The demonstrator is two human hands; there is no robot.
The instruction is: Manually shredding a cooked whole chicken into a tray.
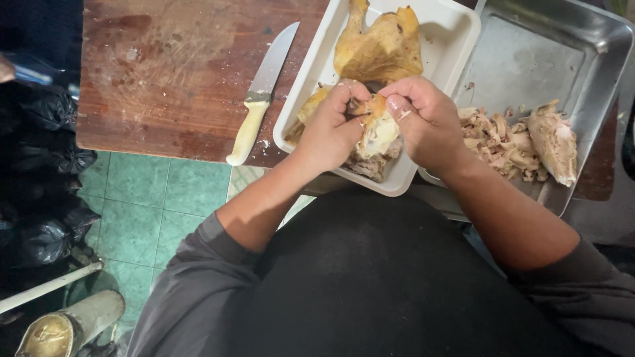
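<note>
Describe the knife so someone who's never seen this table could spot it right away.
Start at the worn reddish wooden cutting board on the left side of the table. The knife lies on its right part, just left of the white tray, with the tip pointing away from the person. Its cream handle and broad steel blade set it apart; no hand touches it, and nothing else lies on the board.

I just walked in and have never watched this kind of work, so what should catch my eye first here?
First, the left hand and right hand gripping a piece of cooked chicken over the white tray. To the right, a metal pan holds shredded chicken meat. To the left, a cream-handled knife lies on the wooden cutting board.
</note>
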